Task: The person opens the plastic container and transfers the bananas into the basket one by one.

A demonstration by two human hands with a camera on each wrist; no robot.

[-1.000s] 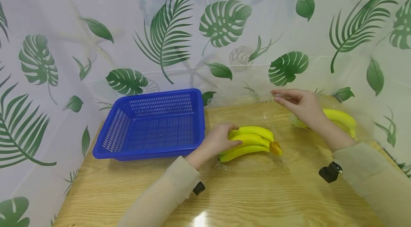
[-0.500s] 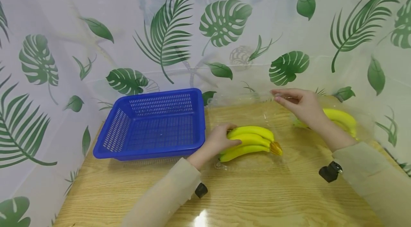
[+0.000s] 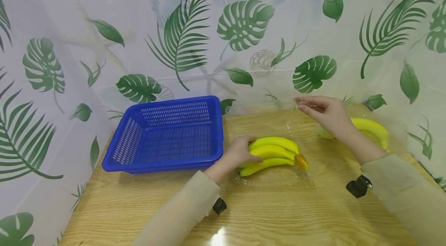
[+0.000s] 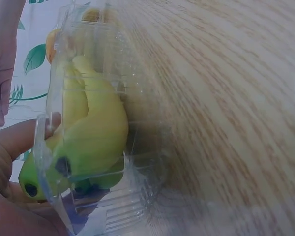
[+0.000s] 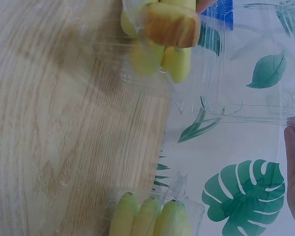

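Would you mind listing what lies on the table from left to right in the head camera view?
Blue basket → left hand gripping a banana bunch → that banana bunch in its open clear plastic box → right hand holding up the clear lid → second banana bunch at the far right.

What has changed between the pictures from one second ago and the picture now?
Almost nothing. The left hand keeps its grip on the banana bunch in the clear container; the right hand still holds the open lid up. The blue basket and the second bunch stayed.

Basket (image 3: 167,137) left of banana bunch (image 3: 273,153); second bunch (image 3: 371,130) far right.
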